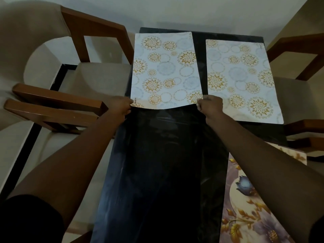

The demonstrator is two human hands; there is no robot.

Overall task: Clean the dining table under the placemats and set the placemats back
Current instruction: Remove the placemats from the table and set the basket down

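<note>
A white placemat with gold and grey flower rings (166, 71) lies on the far left part of the dark glossy dining table (163, 172). My left hand (121, 106) pinches its near left corner and my right hand (211, 106) pinches its near right corner; the near edge curls slightly off the table. A second placemat of the same pattern (242, 79) lies flat to its right. A third placemat with a blue and gold flower print (254, 207) lies at the near right, partly under my right forearm.
Wooden chairs with beige seats stand along both sides: two on the left (94, 50) (52, 106) and one on the right (298, 55). A pale wall runs behind the table's far end.
</note>
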